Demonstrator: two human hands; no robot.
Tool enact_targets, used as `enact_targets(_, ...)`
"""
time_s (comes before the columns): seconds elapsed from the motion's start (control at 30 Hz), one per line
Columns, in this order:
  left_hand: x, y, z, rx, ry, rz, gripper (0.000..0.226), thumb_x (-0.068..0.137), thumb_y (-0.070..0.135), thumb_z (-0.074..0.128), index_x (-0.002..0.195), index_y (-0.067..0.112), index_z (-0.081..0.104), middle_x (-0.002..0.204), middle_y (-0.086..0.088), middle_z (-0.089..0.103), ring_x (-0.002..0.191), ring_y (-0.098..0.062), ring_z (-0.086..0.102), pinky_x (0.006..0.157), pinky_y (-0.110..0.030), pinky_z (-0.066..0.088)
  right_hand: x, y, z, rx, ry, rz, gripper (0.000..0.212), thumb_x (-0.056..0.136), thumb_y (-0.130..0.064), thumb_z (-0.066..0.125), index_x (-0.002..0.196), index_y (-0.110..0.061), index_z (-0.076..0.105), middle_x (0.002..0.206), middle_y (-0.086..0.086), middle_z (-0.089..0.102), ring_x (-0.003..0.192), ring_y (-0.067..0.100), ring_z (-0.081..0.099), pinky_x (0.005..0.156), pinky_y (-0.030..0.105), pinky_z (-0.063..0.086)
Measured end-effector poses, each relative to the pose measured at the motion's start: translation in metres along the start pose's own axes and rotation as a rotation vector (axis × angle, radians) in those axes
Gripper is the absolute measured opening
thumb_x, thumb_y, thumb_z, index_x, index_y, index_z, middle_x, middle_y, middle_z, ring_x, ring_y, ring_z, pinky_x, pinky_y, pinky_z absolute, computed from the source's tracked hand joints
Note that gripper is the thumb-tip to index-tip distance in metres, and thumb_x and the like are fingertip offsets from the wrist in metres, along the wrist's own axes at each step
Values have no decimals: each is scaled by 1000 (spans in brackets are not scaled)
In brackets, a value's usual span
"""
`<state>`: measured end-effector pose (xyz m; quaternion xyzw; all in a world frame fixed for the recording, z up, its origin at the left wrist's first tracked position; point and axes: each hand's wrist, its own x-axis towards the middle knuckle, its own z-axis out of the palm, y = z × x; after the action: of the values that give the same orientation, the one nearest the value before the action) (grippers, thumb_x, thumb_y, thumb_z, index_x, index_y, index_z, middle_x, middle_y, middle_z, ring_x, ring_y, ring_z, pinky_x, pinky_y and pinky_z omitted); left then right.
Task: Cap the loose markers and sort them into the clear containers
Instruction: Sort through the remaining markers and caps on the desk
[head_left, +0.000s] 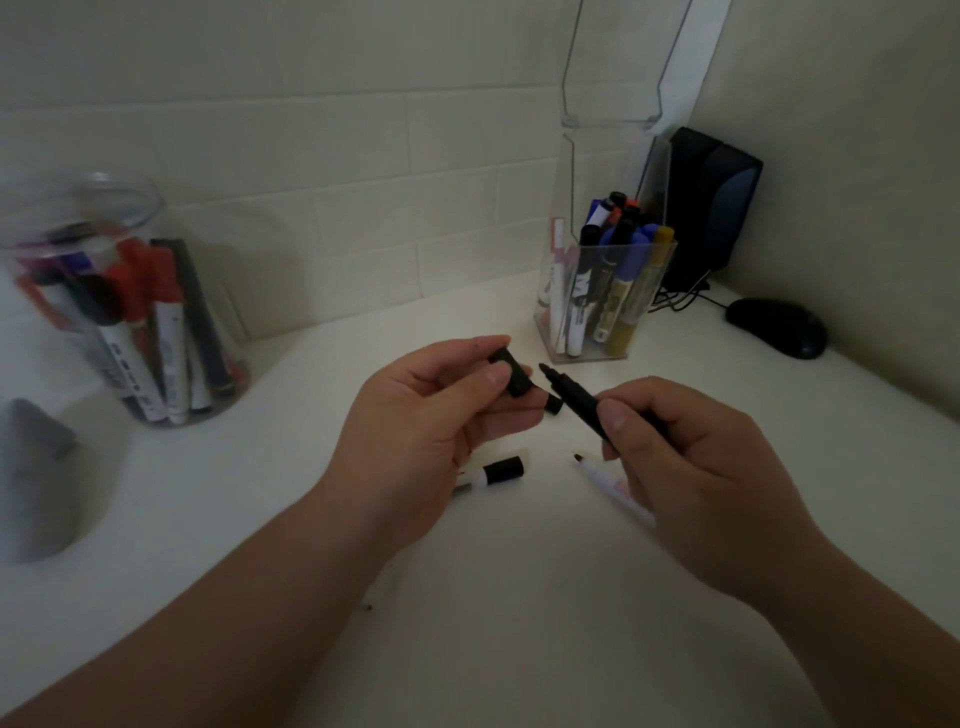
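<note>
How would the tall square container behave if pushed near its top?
Probably it tips: the container is tall on a narrow base. Its markers lean upright, raising the weight. The smooth clear walls likely feel stiff and slippery.

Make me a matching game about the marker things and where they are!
Things:
1. black cap
2. uncapped black marker
3. gold marker
4. red-capped markers

Places:
A. standing in the square clear container
B. inside the round clear jar
C. pinched in the left hand
D. gripped in the right hand

Pairs: 1-C, 2-D, 3-A, 4-B
</note>
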<state>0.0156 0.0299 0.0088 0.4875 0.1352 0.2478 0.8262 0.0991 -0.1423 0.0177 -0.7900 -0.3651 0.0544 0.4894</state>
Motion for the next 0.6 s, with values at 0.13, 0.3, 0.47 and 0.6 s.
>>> enact_targets(0.13, 0, 0, -6, 418, -20, 190, 31, 80, 3, 75, 106, 22, 75, 88, 1, 75, 87, -24, 73, 87, -34, 59, 1, 1, -4, -96, 79, -98, 20, 94, -22, 58, 79, -33, 63, 72, -19, 61, 65, -2, 55, 59, 6, 38)
enact_targets(0.3, -1, 3, -6, 552, -108, 285, 27, 76, 1, 80, 96, 19, 75, 83, 6, 74, 78, -7, 68, 76, -17, 52, 2, 6, -9, -147, 105, -172, 13, 92, -28, 56, 85, -29, 68, 79, -14, 61, 70, 2, 56, 61, 4, 37)
enact_targets(0.47, 1, 4, -13, 694, -197, 369, 19, 81, 5, 80, 96, 17, 76, 89, -1, 70, 83, -19, 65, 78, -24, 51, 1, 7, -12, -206, 51, -207, 15, 90, -32, 57, 90, -29, 72, 82, -14, 62, 75, 6, 57, 63, 6, 38)
enact_targets(0.6, 0, 9, -14, 779, -256, 270, 11, 85, 24, 73, 95, 23, 75, 83, -4, 66, 76, -18, 61, 72, -21, 47, 3, 9, -19, -208, -43, -212, 15, 94, -37, 60, 94, -32, 74, 80, -14, 63, 78, 11, 59, 64, 9, 40)
